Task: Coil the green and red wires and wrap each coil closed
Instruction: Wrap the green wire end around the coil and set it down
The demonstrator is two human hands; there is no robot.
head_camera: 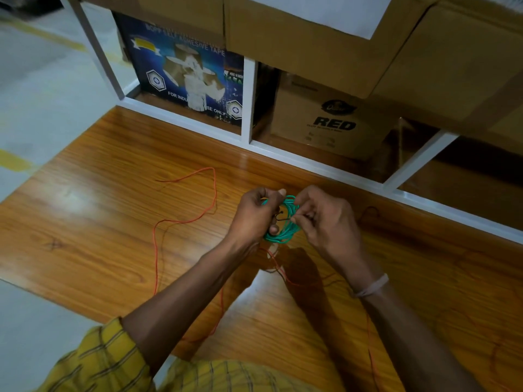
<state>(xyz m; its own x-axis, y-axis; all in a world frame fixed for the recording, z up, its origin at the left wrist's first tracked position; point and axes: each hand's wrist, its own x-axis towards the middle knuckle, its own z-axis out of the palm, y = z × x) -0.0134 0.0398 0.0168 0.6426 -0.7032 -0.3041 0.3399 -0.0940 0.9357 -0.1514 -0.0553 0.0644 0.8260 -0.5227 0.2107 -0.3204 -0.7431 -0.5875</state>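
Work surface is a glossy orange-brown wooden table (pixel 119 199) with visible grain and a bright patch of glare toward its left side; pale grey floor (pixel 36 80) with yellow line markings lies beyond its left edge. Along the far edge stands a white-framed shelf unit (pixel 249 108). In its compartments: a dark blue carton (pixel 184 72) printed "adhesive tape" on the left, a brown carton (pixel 331 120) printed "RED" to its right. More plain brown cartons (pixel 311 32) are stacked on top. Green wire (pixel 284 236) is gathered into a small coil held above the table, near its middle, between both hands. Left hand (pixel 254 216) has its fingers curled around the coil's left side, thumb over the top. Right hand (pixel 325 219) pinches the coil's right side with curled fingers; a thin dark strand crosses the coil between the two hands. Red wire (pixel 195 199) lies loose and uncoiled on the table, trailing left of the hands and back under the forearms. Yellow checked sleeve (pixel 107 360) at the lower edge; a pale band (pixel 370 287) on the right wrist.
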